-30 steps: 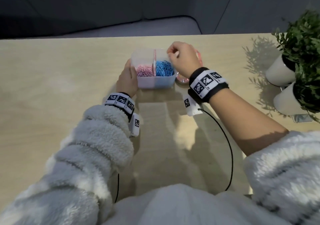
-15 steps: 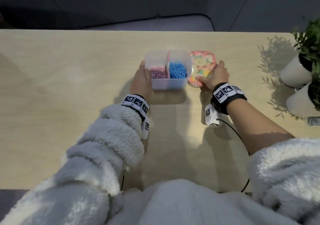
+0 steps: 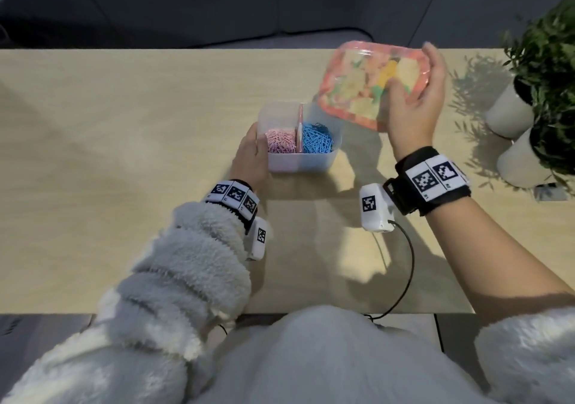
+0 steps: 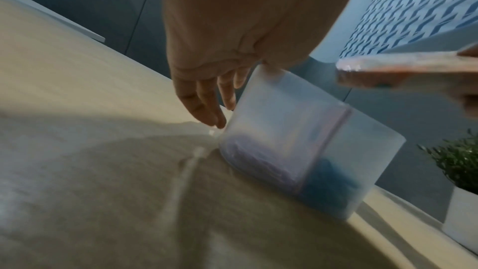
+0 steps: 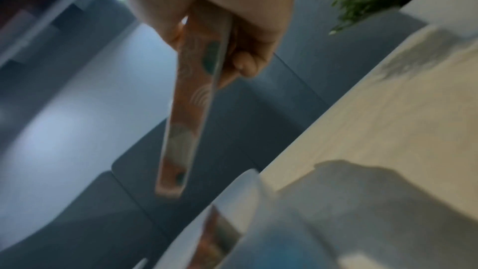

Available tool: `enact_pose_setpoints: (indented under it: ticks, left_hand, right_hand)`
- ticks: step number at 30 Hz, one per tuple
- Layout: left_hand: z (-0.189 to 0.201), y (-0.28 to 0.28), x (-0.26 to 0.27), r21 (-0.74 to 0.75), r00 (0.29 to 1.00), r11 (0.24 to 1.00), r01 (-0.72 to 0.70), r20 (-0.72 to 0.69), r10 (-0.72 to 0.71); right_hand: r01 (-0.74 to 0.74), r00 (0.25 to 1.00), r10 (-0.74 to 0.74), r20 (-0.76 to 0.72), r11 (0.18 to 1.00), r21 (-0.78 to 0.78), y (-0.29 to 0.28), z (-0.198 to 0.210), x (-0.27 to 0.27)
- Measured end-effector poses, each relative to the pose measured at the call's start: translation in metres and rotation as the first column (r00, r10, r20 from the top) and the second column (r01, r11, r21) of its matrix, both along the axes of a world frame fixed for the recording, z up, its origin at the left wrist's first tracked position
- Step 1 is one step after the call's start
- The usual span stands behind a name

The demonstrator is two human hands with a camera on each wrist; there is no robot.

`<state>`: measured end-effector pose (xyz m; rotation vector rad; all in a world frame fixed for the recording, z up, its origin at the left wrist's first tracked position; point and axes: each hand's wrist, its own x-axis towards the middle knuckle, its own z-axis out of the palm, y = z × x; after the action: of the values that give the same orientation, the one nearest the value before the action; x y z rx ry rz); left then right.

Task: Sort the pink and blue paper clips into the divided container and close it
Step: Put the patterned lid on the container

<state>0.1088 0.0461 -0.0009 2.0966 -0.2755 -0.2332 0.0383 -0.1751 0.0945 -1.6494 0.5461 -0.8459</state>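
A translucent divided container [image 3: 300,164] stands on the wooden table. Pink clips [image 3: 281,140] fill its left compartment and blue clips [image 3: 317,139] its right, with a pink divider [image 3: 300,123] between them. My left hand [image 3: 253,150] grips the container's left wall, thumb at the rim; the left wrist view shows its fingers [image 4: 207,101] lying down the outside of the container [image 4: 297,150]. My right hand [image 3: 413,95] holds the colourful pink-rimmed lid [image 3: 364,83] tilted in the air, behind and to the right of the container. The lid [image 5: 191,99] is edge-on in the right wrist view.
Two white pots with green plants [image 3: 535,86] stand at the table's right edge. A black cable [image 3: 407,266] runs from my right wrist camera toward the near table edge. A grey sofa [image 3: 217,5] lies beyond the far edge.
My right hand left the blue compartment, took the lid lying on the table right of the container, and lifted it. The left hand stayed on the container.
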Motion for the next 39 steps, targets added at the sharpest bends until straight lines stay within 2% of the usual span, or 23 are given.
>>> enact_pose_setpoints:
  ticks: [2,5,7,9,12,14,18,22,28,33,39]
  left_hand:
    - [0.005,0.002,-0.003,-0.004,0.994,0.997,-0.077,-0.083,0.076]
    - [0.023,-0.001,0.003,-0.201,0.954,0.943,-0.265,-0.198,0.226]
    - [0.038,-0.006,0.012,-0.291,0.931,0.901,-0.321,-0.272,0.244]
    - [0.049,-0.015,0.019,-0.287,0.922,0.904,-0.316,-0.319,0.221]
    - [0.053,-0.029,0.024,-0.268,0.928,0.921,-0.282,-0.319,0.191]
    - [0.047,-0.034,0.025,-0.238,0.935,0.932,-0.273,-0.293,0.199]
    - [0.037,-0.034,0.027,-0.234,0.951,0.936,-0.264,-0.223,0.213]
    - [0.038,-0.035,0.025,-0.267,0.937,0.922,-0.282,-0.284,0.204]
    - [0.038,-0.036,0.026,-0.156,0.932,0.944,-0.291,-0.268,0.243]
    - [0.036,-0.031,0.028,-0.192,0.943,0.951,-0.243,-0.276,0.185]
    - [0.036,-0.032,0.028,-0.231,0.938,0.940,-0.252,-0.296,0.179]
  right_hand:
    - [-0.150,0.987,0.156,-0.027,0.974,0.169,0.016,0.001,0.012]
    - [-0.259,0.932,0.311,-0.186,0.931,0.257,0.035,-0.015,0.027]
    - [-0.288,0.901,0.342,-0.268,0.931,0.223,0.039,-0.030,0.034]
    - [-0.300,0.881,0.329,-0.339,0.944,0.137,0.037,-0.039,0.038]
    - [-0.373,0.833,0.299,-0.465,0.925,-0.074,0.033,-0.046,0.047]
    - [-0.424,0.797,0.325,-0.509,0.901,-0.089,0.035,-0.049,0.050]
    - [-0.387,0.806,0.324,-0.496,0.922,-0.025,0.040,-0.055,0.052]
    - [-0.335,0.823,0.308,-0.478,0.942,0.030,0.038,-0.059,0.053]
    - [-0.300,0.856,0.294,-0.425,0.952,0.055,0.042,-0.062,0.054]
    - [-0.292,0.881,0.292,-0.372,0.955,0.059,0.041,-0.068,0.056]
    - [-0.237,0.914,0.262,-0.309,0.964,0.118,0.039,-0.069,0.059]
